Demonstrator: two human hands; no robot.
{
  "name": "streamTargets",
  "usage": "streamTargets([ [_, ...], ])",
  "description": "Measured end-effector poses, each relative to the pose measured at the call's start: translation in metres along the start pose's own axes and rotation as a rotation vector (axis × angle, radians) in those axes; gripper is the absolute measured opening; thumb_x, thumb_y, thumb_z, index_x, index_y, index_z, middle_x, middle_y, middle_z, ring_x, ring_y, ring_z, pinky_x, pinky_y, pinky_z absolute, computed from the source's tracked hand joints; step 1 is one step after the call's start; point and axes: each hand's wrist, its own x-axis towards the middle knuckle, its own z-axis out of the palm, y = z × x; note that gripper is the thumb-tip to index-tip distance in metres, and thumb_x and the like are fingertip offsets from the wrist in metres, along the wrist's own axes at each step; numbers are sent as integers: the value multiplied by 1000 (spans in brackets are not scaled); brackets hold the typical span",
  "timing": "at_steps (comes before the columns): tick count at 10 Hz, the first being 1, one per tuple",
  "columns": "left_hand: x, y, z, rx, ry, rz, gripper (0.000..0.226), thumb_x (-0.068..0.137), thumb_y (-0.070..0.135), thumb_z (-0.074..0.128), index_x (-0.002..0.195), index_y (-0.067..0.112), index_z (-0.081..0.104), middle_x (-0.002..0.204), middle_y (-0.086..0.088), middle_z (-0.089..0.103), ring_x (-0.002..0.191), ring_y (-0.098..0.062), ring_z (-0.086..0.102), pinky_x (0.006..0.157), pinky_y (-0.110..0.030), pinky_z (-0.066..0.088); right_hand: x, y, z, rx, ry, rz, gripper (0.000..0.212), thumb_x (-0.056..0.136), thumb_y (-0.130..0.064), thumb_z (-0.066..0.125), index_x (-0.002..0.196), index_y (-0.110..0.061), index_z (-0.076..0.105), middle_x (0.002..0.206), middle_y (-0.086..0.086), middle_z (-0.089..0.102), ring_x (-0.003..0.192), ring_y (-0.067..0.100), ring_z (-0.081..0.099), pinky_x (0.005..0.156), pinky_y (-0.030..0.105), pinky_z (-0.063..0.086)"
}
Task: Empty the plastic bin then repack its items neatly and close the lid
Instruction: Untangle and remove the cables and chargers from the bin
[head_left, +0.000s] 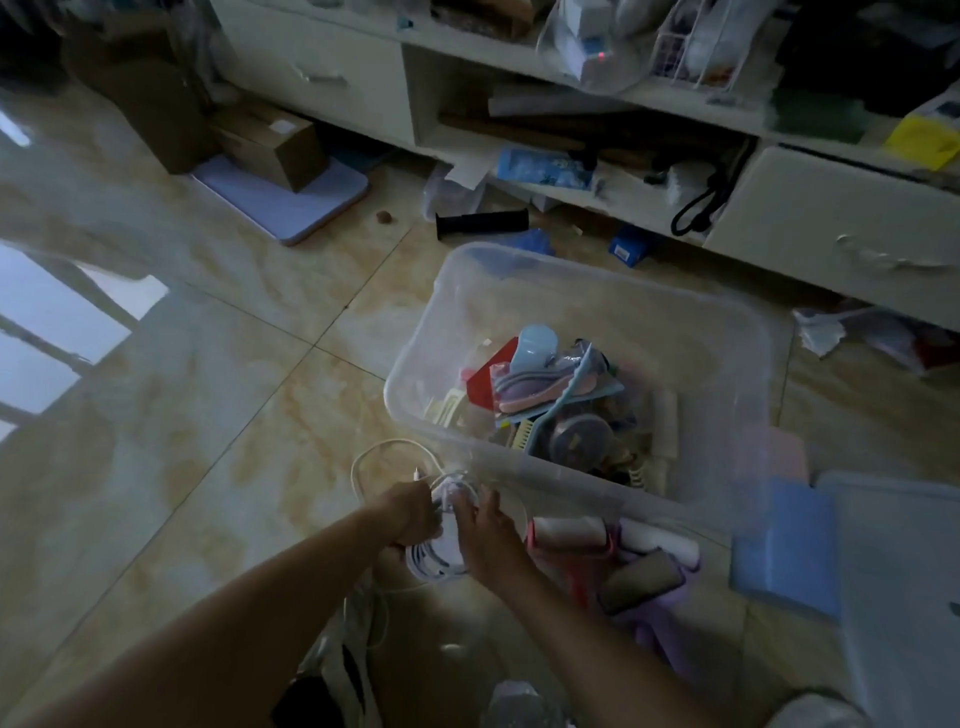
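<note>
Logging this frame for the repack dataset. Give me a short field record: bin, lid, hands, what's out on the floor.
bin: clear plastic bin on the tiled floor, open, still holding mixed small items
lid: pale lid lying on the floor right of the bin, off
left hand: left hand gripping white cable
right hand: right hand on the same cable bundle
cable state: partly coiled, one loop loose toward the bin
floor items: lint rollers and blue sheet beside the bin

One plastic bin (571, 312), one white cable (436, 561), two hands, three lint rollers (569, 532).
</note>
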Motion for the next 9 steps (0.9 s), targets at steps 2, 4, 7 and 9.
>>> streamTargets([
  [2, 36, -11, 4, -226, -83, 100, 45, 99, 34, 49, 121, -4, 61, 122, -20, 64, 91, -23, 62, 68, -10, 39, 10, 23, -6, 266, -111, 213, 55, 101, -51, 44, 134, -8, 42, 106, 8, 59, 109, 31, 61, 85, 32, 44],
  [4, 51, -6, 2, -171, 36, 95, 30, 95, 26, 54, 111, 4, 67, 116, -16, 67, 108, -29, 62, 77, -29, 41, 21, 28, -3, 232, -80, 226, 50, 103, -49, 40, 131, -8, 43, 119, 15, 64, 110, 31, 61, 91, 37, 45],
  [7, 62, -39, 7, -195, 166, 126, 42, 86, 37, 61, 117, 9, 58, 113, -10, 62, 104, -25, 57, 80, -28, 42, 30, -4, 2, 532, -167, 441, 42, 103, -35, 44, 135, -8, 39, 129, 19, 56, 117, 35, 57, 97, 40, 46],
  [9, 68, -34, 25, -201, 288, -78, 53, 88, 28, 60, 130, 2, 41, 128, -18, 54, 118, -33, 53, 90, -34, 45, 37, -20, -1, 580, -163, 511, 43, 103, -20, 47, 141, 0, 42, 147, 22, 37, 135, 37, 39, 108, 42, 34],
])
